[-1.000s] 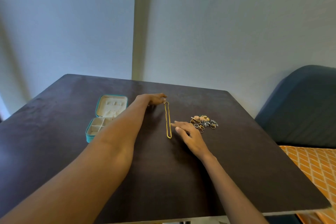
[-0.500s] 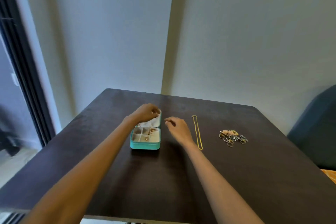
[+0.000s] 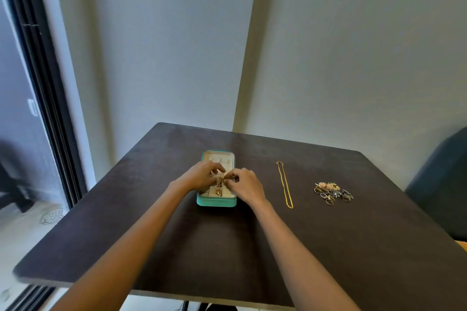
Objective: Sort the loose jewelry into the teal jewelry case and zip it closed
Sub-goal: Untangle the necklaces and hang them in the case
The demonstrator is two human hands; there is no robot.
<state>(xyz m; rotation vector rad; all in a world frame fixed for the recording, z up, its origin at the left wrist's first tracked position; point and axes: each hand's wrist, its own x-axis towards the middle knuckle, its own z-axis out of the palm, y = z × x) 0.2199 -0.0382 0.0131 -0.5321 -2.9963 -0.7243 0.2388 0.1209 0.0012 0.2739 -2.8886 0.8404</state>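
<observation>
The dark table (image 3: 328, 247) carried every item. The teal jewelry case (image 3: 216, 201) lay open on it, lid laid flat toward the wall, directly in front of you. Your left hand (image 3: 199, 176) and right hand (image 3: 246, 187) met over the case's tray, fingers curled; both appeared to pinch a small gold piece (image 3: 220, 182) between them, though the exact grip could not be told. The gold chain (image 3: 285, 185) lay straight on the table, right of the case and apart from it. 1 pile of rings (image 3: 333, 192) sat farther right.
</observation>
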